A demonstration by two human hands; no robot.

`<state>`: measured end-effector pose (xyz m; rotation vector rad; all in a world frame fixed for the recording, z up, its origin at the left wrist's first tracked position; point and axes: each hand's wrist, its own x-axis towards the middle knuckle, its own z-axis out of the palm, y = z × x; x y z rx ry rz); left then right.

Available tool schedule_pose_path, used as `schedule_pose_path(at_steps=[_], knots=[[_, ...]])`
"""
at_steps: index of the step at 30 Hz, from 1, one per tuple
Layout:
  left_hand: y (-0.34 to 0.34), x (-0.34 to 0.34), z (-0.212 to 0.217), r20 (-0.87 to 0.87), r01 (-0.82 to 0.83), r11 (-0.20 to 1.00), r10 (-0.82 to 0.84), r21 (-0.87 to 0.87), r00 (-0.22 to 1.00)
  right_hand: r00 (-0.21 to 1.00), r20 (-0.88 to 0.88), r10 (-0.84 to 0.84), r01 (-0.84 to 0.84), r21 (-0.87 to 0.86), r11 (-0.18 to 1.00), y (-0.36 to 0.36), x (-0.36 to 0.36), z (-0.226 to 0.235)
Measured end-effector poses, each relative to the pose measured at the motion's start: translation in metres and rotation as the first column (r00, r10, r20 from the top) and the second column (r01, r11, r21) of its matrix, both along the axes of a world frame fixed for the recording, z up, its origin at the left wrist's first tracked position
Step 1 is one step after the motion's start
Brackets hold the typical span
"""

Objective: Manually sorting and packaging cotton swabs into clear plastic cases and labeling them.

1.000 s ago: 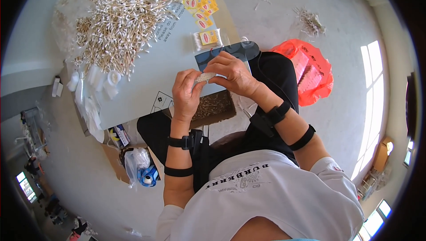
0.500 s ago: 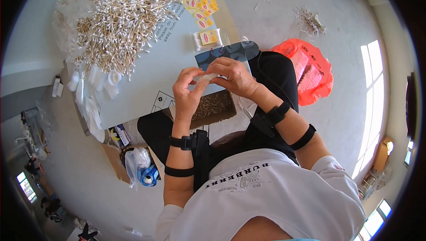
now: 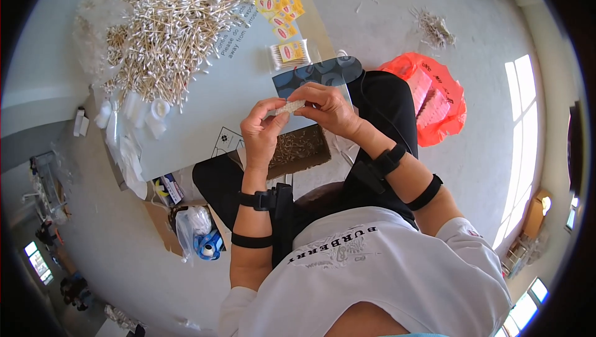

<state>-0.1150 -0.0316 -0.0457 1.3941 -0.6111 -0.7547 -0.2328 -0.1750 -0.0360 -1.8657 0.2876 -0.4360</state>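
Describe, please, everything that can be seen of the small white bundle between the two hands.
The bundle is small, white and longer than wide, its surface bumpy, like many cotton tips packed together. This bumpy side faces the camera; sticks beneath it cannot be made out, nor whether plastic wraps it. Its right end sits slightly higher in the picture. The fingers of the left hand grip its left end, those of the right hand its right end, partly hiding both ends.

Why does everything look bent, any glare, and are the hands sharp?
Head view: fisheye lens bends edges near the rim; sunlight glares on the floor at right; left hand and right hand look fairly sharp, their white bundle less detailed.
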Motion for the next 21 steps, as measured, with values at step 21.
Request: schedule_pose_path(at_steps=[21], knots=[[0.0,-0.003,-0.004,-0.108,0.007,0.998,-0.013,-0.058,0.994,0.995,-0.076,-0.064,0.079,0.209,0.975,0.006,-0.002,-0.01]])
